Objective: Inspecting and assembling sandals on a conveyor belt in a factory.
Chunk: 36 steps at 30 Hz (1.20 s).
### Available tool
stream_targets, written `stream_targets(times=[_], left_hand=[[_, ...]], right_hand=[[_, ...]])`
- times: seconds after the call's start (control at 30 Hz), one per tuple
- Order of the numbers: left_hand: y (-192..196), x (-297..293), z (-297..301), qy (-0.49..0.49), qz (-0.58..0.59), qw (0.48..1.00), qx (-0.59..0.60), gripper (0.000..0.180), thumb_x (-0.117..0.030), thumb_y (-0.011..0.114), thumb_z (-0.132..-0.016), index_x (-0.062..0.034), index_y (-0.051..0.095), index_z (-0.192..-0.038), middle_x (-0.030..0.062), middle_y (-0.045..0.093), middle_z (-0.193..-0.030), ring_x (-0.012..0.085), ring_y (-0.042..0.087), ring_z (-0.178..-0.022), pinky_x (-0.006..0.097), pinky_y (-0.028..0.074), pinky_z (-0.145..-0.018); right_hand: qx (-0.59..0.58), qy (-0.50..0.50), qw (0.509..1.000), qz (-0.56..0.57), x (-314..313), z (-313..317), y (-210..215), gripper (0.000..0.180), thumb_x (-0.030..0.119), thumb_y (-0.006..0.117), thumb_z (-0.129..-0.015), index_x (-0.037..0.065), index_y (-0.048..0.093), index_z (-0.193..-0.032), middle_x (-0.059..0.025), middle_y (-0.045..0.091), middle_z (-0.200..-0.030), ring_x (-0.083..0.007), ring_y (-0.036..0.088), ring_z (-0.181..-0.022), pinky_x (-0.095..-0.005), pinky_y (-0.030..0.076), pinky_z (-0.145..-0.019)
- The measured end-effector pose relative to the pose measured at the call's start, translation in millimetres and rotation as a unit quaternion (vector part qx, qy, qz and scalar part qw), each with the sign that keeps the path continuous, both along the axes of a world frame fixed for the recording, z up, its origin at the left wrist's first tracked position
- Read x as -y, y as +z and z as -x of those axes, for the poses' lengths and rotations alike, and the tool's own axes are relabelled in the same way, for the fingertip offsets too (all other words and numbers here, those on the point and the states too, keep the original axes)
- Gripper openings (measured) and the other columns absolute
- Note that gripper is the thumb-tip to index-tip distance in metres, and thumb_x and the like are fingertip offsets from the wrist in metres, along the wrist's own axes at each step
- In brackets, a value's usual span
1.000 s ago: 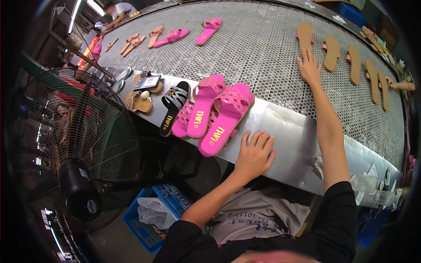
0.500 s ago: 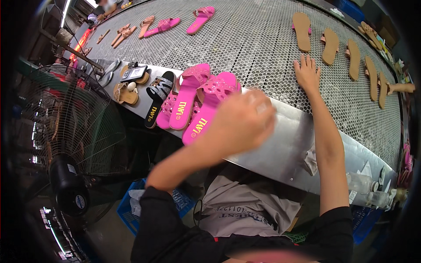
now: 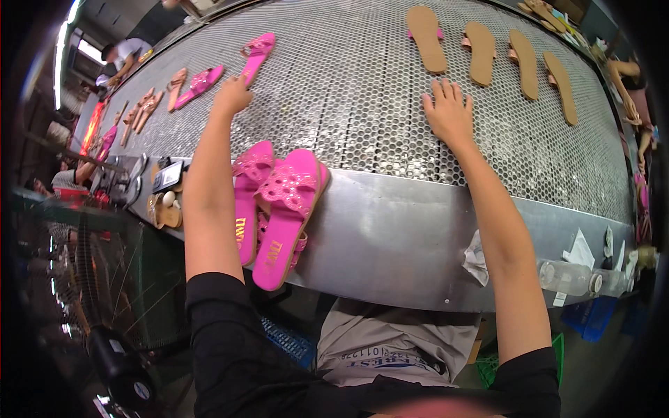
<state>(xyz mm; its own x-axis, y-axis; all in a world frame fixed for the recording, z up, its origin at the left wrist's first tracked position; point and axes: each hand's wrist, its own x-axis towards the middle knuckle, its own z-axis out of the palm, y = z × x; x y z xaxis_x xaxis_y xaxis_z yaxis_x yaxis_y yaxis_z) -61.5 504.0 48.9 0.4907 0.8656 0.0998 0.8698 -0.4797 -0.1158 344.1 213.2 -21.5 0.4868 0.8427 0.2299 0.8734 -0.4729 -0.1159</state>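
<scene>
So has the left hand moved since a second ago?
Yes. The left hand left the belt's steel edge beside the stacked pink sandals and reached forward over the mesh to a pink sandal far out on the belt.

Tan soles [image 3: 482, 52], water bottle [image 3: 568, 277], fan [image 3: 111, 352]

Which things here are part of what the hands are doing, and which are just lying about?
In hand:
left hand, reaching at a pink sandal on the perforated belt
right hand, flat on the belt
pink sandals stacked at the metal edge

Lying about:
tan soles
plastic bottle
fan
</scene>
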Motion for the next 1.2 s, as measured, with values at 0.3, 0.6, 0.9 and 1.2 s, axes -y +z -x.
stream_targets(times=[0.3,0.6,0.9,1.2], left_hand=[[-79.8,-74.1,53.5,0.075,0.044,0.986,0.145,0.076,-0.06,0.038,-0.099,-0.0054,0.039,-0.152,0.0275,0.037,-0.155,0.0432,0.035,-0.144,0.052,0.027,-0.119],[-58.1,-78.1,29.3,0.118,-0.01,0.988,0.095,0.069,-0.061,0.035,-0.098,-0.0079,0.048,-0.141,0.0304,0.065,-0.122,0.0485,0.061,-0.116,0.056,0.047,-0.099],[26.0,13.3,-68.1,0.051,-0.024,0.983,0.177,0.055,-0.055,0.059,-0.087,-0.0083,0.074,-0.112,0.0267,0.071,-0.097,0.0432,0.069,-0.098,0.049,0.053,-0.087],[149.8,276.4,-63.3,-0.108,-0.043,0.88,0.46,0.04,-0.032,0.064,-0.096,-0.0018,0.069,-0.122,0.0157,0.07,-0.096,0.0264,0.067,-0.079,0.037,0.051,-0.071]], right_hand=[[-0.054,0.043,0.998,-0.012,2.8,14.1,11.4,0.061,0.044,0.033,-0.105,0.009,0.037,-0.154,-0.0142,0.033,-0.161,-0.0328,0.023,-0.152,-0.059,0.015,-0.122],[-0.068,0.05,0.996,-0.036,9.8,8.3,33.5,0.059,0.044,0.032,-0.105,0.009,0.038,-0.153,-0.0127,0.033,-0.161,-0.0317,0.024,-0.151,-0.0575,0.016,-0.122],[-0.072,0.012,0.997,0.034,28.1,-9.2,17.6,0.062,0.047,0.027,-0.106,0.013,0.03,-0.158,-0.0103,0.027,-0.165,-0.0299,0.018,-0.154,-0.056,0.01,-0.124],[-0.408,0.183,0.884,0.134,63.6,55.5,92.6,0.081,0.049,0.059,-0.096,0.01,0.025,-0.159,-0.0188,0.023,-0.164,-0.0365,0.021,-0.151,-0.055,0.021,-0.121]])
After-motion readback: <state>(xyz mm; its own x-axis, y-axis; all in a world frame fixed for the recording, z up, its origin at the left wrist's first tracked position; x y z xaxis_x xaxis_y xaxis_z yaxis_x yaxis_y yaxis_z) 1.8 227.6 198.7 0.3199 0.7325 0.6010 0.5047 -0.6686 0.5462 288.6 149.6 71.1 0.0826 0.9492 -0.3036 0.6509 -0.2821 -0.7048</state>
